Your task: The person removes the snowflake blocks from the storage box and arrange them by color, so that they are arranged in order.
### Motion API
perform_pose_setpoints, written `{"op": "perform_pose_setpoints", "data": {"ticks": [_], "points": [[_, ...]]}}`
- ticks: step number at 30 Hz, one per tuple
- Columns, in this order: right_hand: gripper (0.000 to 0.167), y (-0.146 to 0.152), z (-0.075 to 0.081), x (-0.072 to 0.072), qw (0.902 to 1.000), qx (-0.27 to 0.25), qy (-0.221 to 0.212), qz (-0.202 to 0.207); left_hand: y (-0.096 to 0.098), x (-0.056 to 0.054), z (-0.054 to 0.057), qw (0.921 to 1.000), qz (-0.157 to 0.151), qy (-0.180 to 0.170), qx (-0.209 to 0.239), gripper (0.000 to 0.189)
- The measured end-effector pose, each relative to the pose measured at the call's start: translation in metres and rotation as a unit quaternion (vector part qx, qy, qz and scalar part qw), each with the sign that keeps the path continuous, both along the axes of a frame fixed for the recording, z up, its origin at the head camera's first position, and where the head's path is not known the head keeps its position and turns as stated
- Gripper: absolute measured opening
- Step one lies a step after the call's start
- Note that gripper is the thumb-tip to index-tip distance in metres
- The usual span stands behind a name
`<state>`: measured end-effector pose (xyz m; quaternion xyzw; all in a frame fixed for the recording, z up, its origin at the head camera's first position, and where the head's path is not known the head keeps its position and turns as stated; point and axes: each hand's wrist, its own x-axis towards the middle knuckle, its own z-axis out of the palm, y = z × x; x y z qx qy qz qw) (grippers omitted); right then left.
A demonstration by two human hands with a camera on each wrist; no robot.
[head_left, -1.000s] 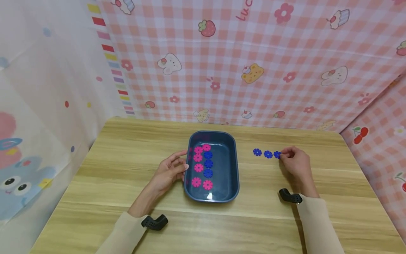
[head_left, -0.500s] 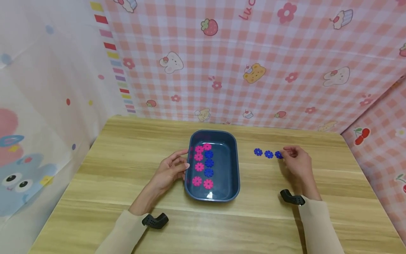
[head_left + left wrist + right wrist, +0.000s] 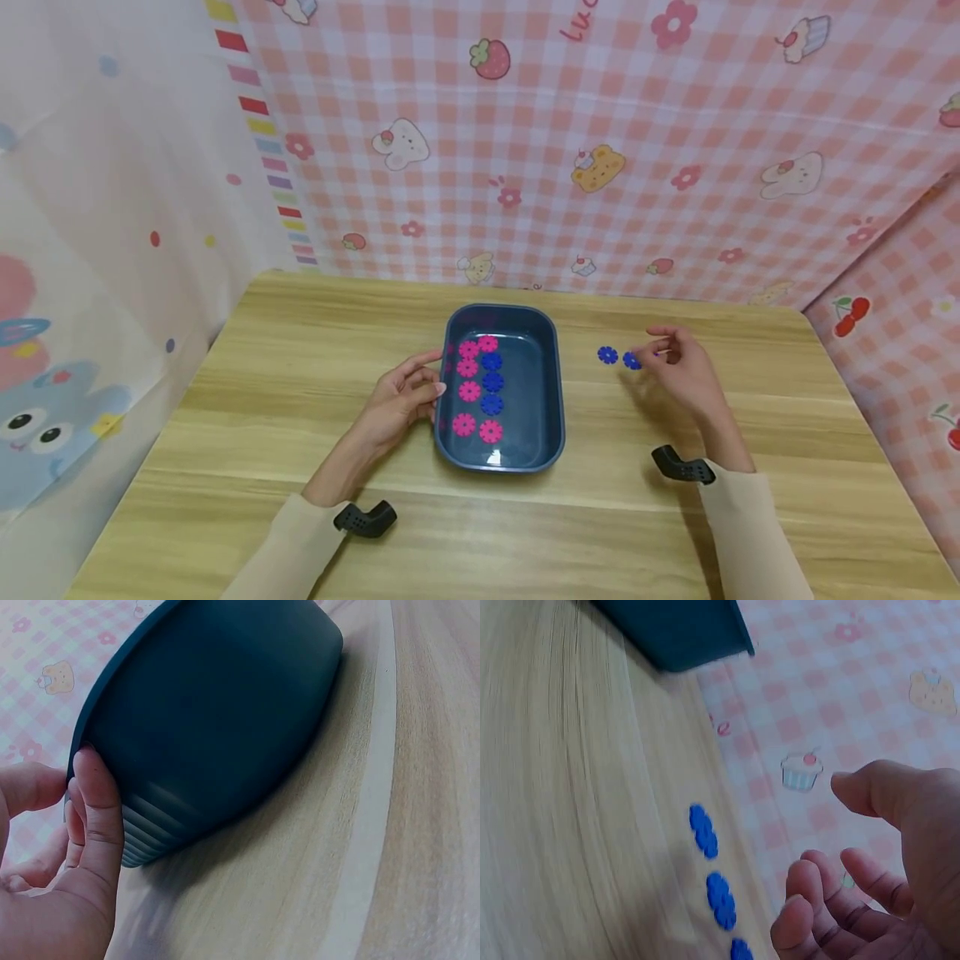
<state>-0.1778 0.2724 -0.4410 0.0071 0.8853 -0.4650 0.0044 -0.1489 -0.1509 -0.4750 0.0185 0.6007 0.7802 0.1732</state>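
Note:
My left hand [image 3: 401,408] holds the left rim of a deep dark-blue tray [image 3: 557,392]; in the left wrist view its fingers are at the tray's edge and outer wall. Inside the tray lie several pink notched discs [image 3: 469,391] and three blue notched discs [image 3: 492,382]. Right of it, my right hand [image 3: 684,371] hovers over a short row of blue discs [image 3: 607,355] on the table. Its thumb and fingers are apart with nothing between them in the right wrist view, where three blue discs [image 3: 721,900] show. In the head view the hand mostly hides the rightmost one.
The wooden table [image 3: 247,400] ends at the back against a pink checked cloth [image 3: 465,208]. A white printed cloth [image 3: 90,250] hangs at the left. Each wrist carries a black camera mount [image 3: 367,520].
My right hand has let go of the rightmost blue disc, lifted a little and shifted left over the row. My left hand stays at the tray's rim.

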Motion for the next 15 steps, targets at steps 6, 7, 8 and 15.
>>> {"op": "perform_pose_setpoints", "data": {"ticks": [6,7,8,15], "points": [[0.061,-0.018,0.006,0.000,0.9993,-0.015,-0.011,0.033,0.001,0.000,0.002,1.0000,-0.001,0.002,-0.001,0.061],[0.061,-0.021,0.007,0.001,0.9992,-0.016,-0.011,0.036,0.001,0.000,0.002,1.0000,-0.001,0.003,-0.001,0.061],[0.062,-0.024,0.008,0.001,0.9990,-0.016,-0.012,0.041,0.001,0.000,0.002,1.0000,-0.002,0.004,-0.001,0.061],[0.062,-0.046,0.014,0.001,0.9966,-0.032,-0.008,0.076,0.001,-0.001,0.000,1.0000,-0.003,0.001,0.000,0.062]]}}
